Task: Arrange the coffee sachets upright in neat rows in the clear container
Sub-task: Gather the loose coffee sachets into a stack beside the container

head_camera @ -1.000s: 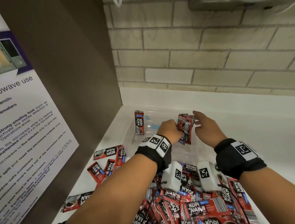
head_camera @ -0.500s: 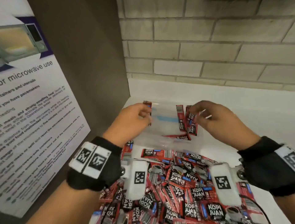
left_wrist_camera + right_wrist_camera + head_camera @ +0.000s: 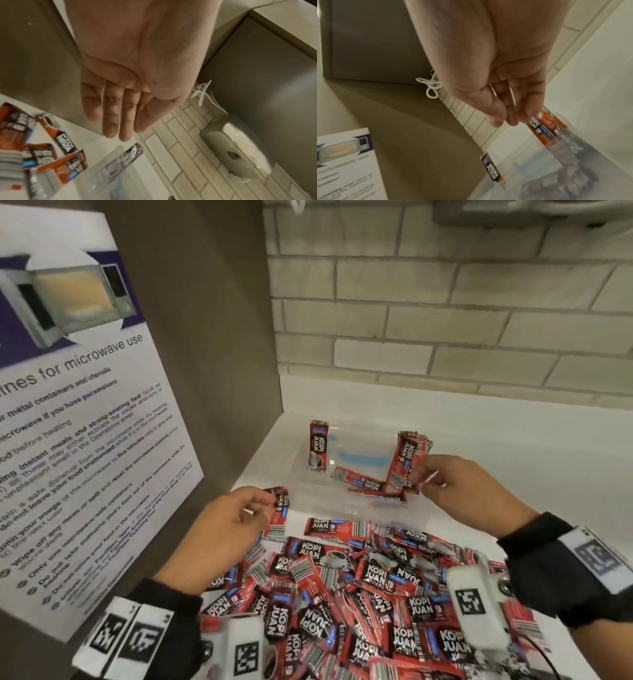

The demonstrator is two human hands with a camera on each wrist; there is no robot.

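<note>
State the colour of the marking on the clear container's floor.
Light blue, a smear-like marking on the clear container; the head view shows it best.

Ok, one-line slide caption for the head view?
Right hand steadies leaning sachets in the clear container; left hand nears the loose pile.

Glossy foil-like coffee sachets (image 3: 359, 594), red and black with printed barcodes, lie heaped on a smooth, matt white desk (image 3: 513, 460). At twelve o'clock from the heap stands a clear container (image 3: 346, 446) of transparent plastic with a faint sheen. Behind it runs a wall of pale bricks (image 3: 445, 320), rough and matt. At nine o'clock a smooth paper notice (image 3: 85, 440) lies flat against a matt brown panel (image 3: 205, 337). Black cloth wrist bands (image 3: 548, 563) carry white plastic blocks with printed square markers.
</note>
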